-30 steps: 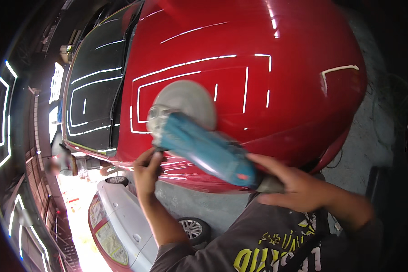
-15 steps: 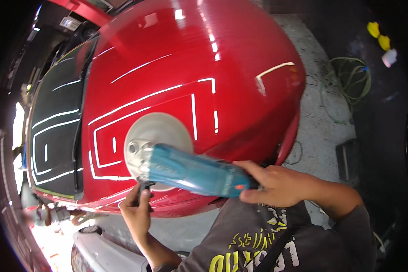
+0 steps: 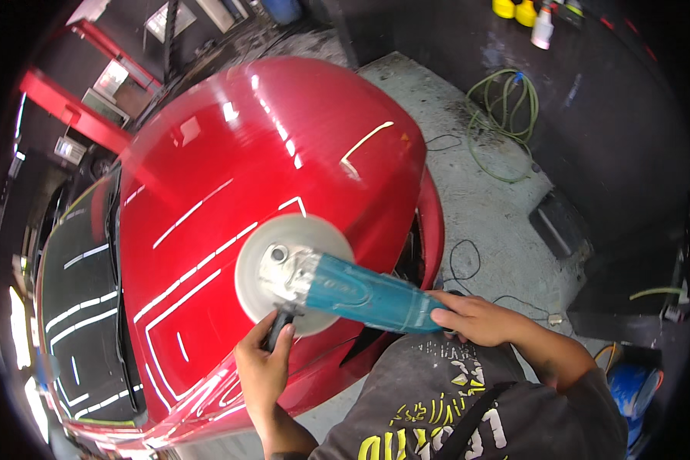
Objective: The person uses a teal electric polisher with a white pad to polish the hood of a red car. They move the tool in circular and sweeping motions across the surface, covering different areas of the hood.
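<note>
Glossy red car hood (image 3: 268,192), centre-left of frame. Rotary polisher (image 3: 364,291), mid-frame, its round pad (image 3: 320,236) over it; left hand (image 3: 264,368) closed round side handle (image 3: 277,333), right hand (image 3: 481,319) gripping rear end (image 3: 423,310): two-point hold, presumably for steadying.

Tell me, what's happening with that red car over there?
A person in a dark printed shirt is holding a teal power tool with both hands over the red car's hood. The left hand grips its dark side handle, and the right hand holds the back end. The tool's pale round pad is at the hood's near side; whether it is spinning, I can't tell. Off to the right is a looped green hose.
</note>
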A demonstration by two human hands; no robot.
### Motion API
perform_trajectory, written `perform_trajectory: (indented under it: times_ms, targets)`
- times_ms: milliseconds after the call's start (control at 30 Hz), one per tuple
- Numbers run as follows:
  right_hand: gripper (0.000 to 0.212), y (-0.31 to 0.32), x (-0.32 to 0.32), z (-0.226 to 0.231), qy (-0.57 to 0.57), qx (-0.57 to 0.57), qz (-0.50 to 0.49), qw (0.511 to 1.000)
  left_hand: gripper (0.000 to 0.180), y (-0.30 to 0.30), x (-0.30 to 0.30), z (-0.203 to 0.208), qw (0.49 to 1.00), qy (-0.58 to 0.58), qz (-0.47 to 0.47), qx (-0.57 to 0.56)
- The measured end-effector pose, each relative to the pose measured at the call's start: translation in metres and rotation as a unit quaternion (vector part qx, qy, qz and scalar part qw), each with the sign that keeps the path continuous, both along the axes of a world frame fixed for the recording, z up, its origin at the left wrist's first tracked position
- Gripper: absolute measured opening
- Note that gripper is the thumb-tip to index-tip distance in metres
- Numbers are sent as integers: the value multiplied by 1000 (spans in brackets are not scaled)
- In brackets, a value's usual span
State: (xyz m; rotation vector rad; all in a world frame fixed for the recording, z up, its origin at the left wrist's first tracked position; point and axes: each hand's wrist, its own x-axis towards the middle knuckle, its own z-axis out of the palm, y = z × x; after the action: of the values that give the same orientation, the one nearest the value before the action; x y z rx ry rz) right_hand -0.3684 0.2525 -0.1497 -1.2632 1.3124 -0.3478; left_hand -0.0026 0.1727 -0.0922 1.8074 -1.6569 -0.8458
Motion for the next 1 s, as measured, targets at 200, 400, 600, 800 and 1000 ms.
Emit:
perform_trajectory:
  times_ms: [200, 400, 600, 800, 1000]
  targets:
    - [78, 0, 12, -6, 5, -69, 71, 995, 30, 30, 21, 6, 995, -46, -40, 78]
    - [77, -5, 10, -24, 21, -163, 103, 981, 22, 60, 43, -19, 997, -59, -3, 59]
    - [73, 54, -98, -64, -10, -199, 68, 978, 40, 85, -43, -53, 983, -177, -58, -10]
    - [88, 169, -230, -78, 17, -189, -75, 979, 31, 104, -210, -50, 988, -13, -127, 85]
    - [97, 270, -323, -79, 105, -204, -215, 949, 30, 124, -371, -30, 954, -9, -298, -13]
